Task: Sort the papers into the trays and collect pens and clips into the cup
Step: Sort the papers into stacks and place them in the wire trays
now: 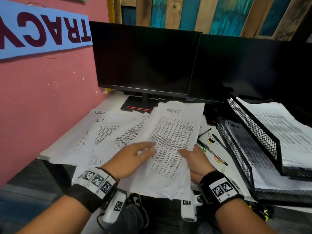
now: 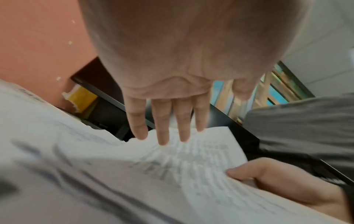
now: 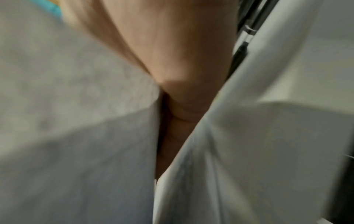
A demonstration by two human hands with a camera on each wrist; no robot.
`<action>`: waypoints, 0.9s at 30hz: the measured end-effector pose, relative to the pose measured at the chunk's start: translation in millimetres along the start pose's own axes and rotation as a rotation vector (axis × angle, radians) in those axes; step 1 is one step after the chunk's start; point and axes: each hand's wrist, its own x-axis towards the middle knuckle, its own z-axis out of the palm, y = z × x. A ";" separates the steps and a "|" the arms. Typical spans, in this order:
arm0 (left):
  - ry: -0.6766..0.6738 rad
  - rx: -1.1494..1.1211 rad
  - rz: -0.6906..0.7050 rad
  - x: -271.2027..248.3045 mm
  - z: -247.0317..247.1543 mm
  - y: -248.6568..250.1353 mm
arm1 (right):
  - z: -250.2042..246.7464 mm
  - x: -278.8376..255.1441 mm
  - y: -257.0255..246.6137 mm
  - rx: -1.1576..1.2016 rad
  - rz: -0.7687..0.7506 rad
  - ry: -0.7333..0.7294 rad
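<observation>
papers held above a cluttered desk, midway through sorting

papers (image 1: 170, 142), a small bundle headed "task list", are lifted over the front of the desk (image 1: 114, 100), tilted toward the viewer. the right hand (image 1: 195, 163) grips the bundle's lower right edge, thumb on top and fingers hidden beneath. the left hand (image 1: 133, 157) lies flat across the top sheet with straight, relaxed fingers (image 2: 162, 136) and holds nothing. more printed sheets (image 1: 104, 132) are spread on the desk to the left. two black mesh trays (image 1: 253, 129) stand to the right, already holding paper. pens (image 1: 212, 152) and coloured clips (image 1: 217, 160) lie between bundle and trays. no cup is in view.

the sheets look light, thin and floppy, and already creased. they would likely slide apart, so it seems best to pinch the whole bundle along one edge and support it underneath.
</observation>
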 end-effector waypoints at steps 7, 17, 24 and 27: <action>0.364 -0.338 -0.050 8.2 -47.6 11.0 | 8.5 -43.9 -85.6 -0.112 -0.299 -0.152; 0.608 -0.454 0.355 6.1 -62.6 52.3 | 45.4 -69.4 -136.0 -0.260 -0.723 0.176; 0.431 -0.513 0.283 4.3 -53.0 34.4 | 40.0 -56.9 -93.2 -0.171 -0.622 0.179; 0.432 -0.561 0.249 9.6 -46.8 30.3 | 40.6 -50.7 -80.6 -0.191 -0.582 0.154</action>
